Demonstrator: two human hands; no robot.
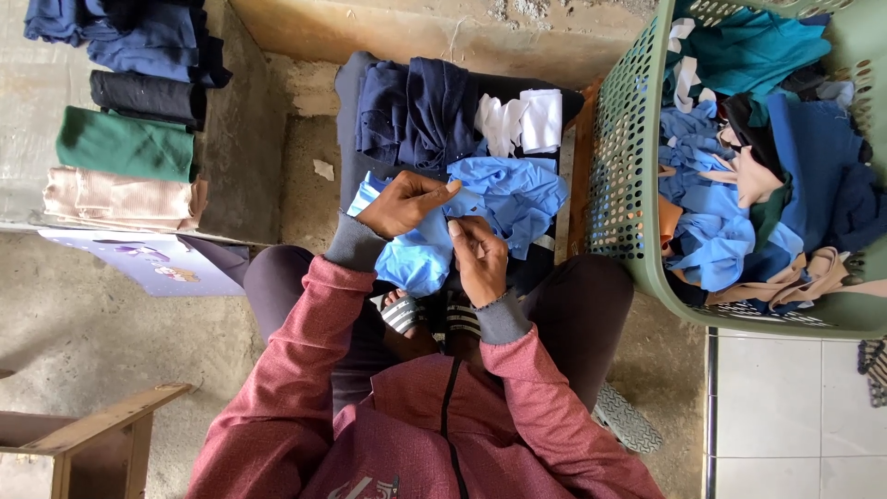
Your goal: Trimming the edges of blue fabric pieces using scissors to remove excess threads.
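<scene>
Pinching a light blue garment at centre: left hand and right hand, both closed on cloth. Green laundry basket at 3 o'clock; 4 folded clothes at 10 o'clock.

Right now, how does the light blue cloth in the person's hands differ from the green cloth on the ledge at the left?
The light blue cloth is crumpled and spread loosely; the green cloth is folded flat. The light blue cloth is held by the left hand and the right hand; no hand touches the green cloth. The light blue cloth lies over dark garments; the green cloth lies in a row of folded pieces. Both are plain, without pattern.
</scene>
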